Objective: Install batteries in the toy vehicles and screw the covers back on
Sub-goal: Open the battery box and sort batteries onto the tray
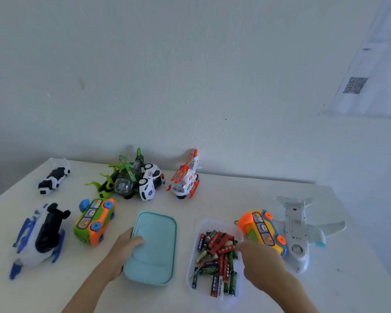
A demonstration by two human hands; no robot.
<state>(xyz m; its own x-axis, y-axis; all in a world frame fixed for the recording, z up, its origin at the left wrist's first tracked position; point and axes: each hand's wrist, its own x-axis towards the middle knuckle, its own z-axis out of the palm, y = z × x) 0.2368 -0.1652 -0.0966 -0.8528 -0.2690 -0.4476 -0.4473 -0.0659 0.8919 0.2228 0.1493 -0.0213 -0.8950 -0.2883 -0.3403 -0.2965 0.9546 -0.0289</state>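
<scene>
Head view: left hand (124, 249) at lower centre, thumb curled over edge of teal lid (152, 247), gripping it. Right hand (261, 262) blurred at tray (196, 245) of batteries (217, 256), lower right; finger pose unclear. Toys (145, 181) spread across white worktop (235, 195).

We can read one word clearly: "Heybright", printed in white along a blue and white battery (216, 286) lying in the clear tray (193, 251) of batteries. On a sheet of paper (370, 64) fixed to the wall we see a QR code (355, 85); its printed lines are too blurred to read. A label on the underside of the white toy airplane (296, 231) is too small to make out.
</scene>
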